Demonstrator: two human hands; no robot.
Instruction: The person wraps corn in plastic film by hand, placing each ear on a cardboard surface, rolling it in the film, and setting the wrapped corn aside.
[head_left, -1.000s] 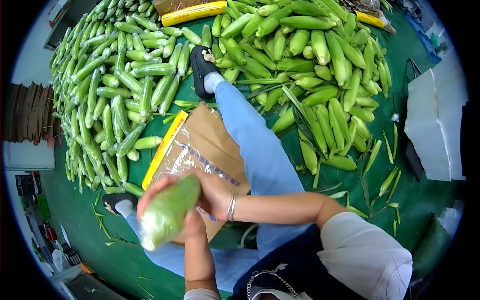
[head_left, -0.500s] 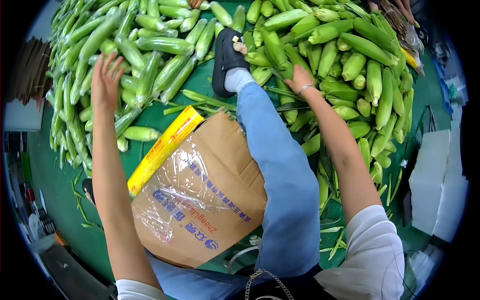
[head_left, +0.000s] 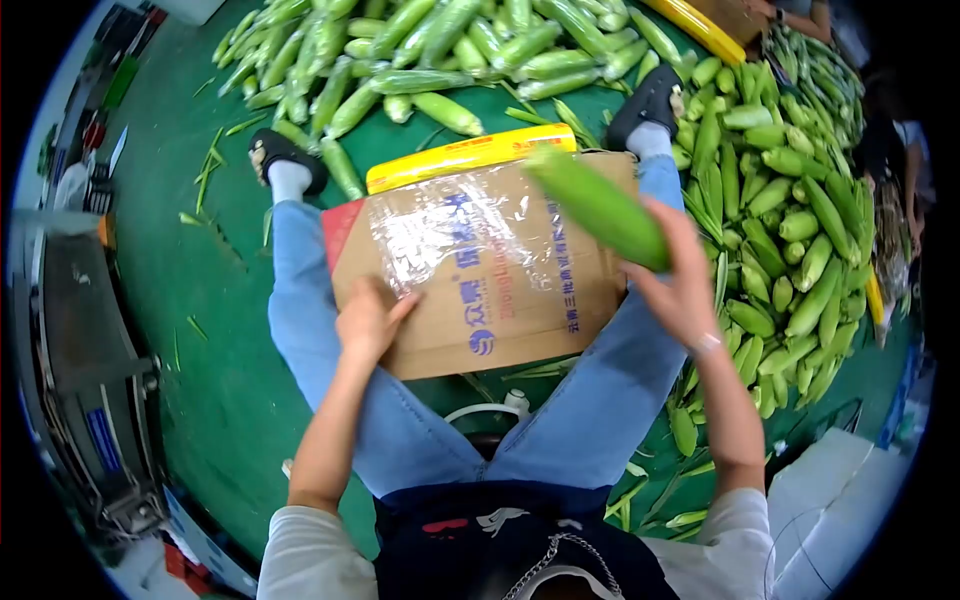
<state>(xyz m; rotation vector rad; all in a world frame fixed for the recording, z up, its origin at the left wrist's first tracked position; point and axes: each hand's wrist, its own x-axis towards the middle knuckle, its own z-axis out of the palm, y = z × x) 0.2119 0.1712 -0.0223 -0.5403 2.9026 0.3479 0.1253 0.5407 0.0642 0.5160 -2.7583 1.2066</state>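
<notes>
My right hand (head_left: 675,275) is closed round the lower end of a green ear of corn in its husk (head_left: 600,208), held tilted above the right part of a flat cardboard box (head_left: 430,345). My left hand (head_left: 368,320) rests at the box's near left edge, thumb apart from the fingers and nothing visible in it. The box lies across my legs, with clear film (head_left: 420,235) stretched over its left half. A yellow roll of cling film (head_left: 470,157) lies along its far edge.
Film-wrapped corn (head_left: 420,82) is heaped at the far side. Unwrapped ears (head_left: 785,230) are piled on the right. Another yellow roll (head_left: 695,28) lies at the top, near another person's arm (head_left: 800,22). Husk scraps litter the green floor (head_left: 190,280). A black machine (head_left: 95,370) stands left.
My right hand has lifted an ear from the unwrapped pile and brought it over the box. My left hand has come down from near the wrapped corn to the box. The view has shifted.
</notes>
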